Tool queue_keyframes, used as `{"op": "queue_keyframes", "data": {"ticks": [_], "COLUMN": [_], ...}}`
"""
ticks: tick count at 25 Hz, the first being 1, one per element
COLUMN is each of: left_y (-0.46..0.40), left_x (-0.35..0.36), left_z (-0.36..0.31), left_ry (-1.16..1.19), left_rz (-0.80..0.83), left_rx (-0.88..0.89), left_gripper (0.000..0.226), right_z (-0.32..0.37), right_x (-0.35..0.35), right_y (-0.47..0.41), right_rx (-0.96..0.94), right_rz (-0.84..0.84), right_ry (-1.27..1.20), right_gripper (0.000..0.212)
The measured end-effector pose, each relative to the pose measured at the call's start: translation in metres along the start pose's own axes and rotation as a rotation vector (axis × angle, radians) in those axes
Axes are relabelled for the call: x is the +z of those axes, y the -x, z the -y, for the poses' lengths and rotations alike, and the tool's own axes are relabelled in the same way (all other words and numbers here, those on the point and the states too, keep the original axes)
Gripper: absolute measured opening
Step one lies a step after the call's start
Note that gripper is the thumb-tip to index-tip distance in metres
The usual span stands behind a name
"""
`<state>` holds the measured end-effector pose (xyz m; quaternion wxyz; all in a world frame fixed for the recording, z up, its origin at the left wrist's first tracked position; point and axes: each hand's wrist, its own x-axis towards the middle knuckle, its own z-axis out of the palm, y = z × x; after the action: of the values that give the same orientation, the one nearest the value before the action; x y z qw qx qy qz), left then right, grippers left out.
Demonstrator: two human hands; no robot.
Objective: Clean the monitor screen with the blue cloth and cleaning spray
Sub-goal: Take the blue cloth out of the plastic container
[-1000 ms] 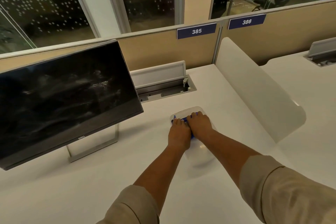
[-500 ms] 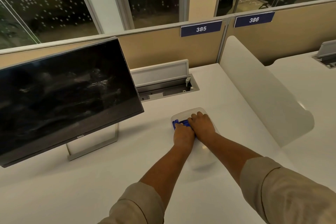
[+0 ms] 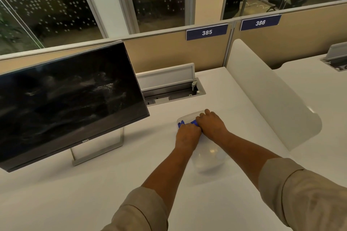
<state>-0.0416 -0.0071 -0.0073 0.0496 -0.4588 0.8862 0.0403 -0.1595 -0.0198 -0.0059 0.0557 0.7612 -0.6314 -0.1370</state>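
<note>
Both hands, left and right, curled shut on cloth, bunching it over clear tray mid-desk, toward right edge. Monitor smeared, left rear; likely folding for wiping.

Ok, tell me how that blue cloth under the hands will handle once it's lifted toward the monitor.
The blue cloth looks bunched and creased between the left hand and right hand, so it will probably go floppy and drape. So little shows that it seems small and light. It sits in a clear plastic container, which may slide on the smooth desk.
</note>
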Motion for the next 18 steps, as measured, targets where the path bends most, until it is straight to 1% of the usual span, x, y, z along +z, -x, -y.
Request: {"op": "queue_keyframes", "data": {"ticks": [3, 5, 8, 12, 13, 15, 18], "left_y": [0.004, 0.007, 0.018, 0.041, 0.048, 0.063, 0.096], "left_x": [-0.014, -0.023, -0.038, -0.063, -0.069, -0.079, -0.082], "left_z": [0.004, 0.008, 0.018, 0.038, 0.045, 0.065, 0.099], "left_ry": [0.096, 0.166, 0.233, 0.343, 0.406, 0.561, 0.781], "left_rz": [-0.043, -0.058, -0.138, -0.266, -0.271, -0.255, -0.286], "left_rx": [-0.048, -0.089, -0.1, -0.082, -0.092, -0.099, -0.111], "left_gripper": [0.023, 0.03, 0.039, 0.036, 0.036, 0.034, 0.026], "right_z": [-0.009, -0.017, -0.028, -0.031, -0.029, -0.025, -0.008], "right_x": [-0.011, -0.019, -0.037, -0.07, -0.08, -0.099, -0.117], "right_y": [0.008, 0.016, 0.027, 0.039, 0.041, 0.045, 0.052], "right_rx": [-0.015, -0.003, 0.003, -0.04, -0.048, -0.053, -0.034], "right_rz": [-0.074, -0.112, -0.211, -0.346, -0.356, -0.336, -0.24], "right_ry": [0.023, 0.017, -0.013, -0.056, -0.098, -0.264, -0.585], "right_gripper": [0.025, 0.028, 0.029, 0.023, 0.022, 0.021, 0.016]}}
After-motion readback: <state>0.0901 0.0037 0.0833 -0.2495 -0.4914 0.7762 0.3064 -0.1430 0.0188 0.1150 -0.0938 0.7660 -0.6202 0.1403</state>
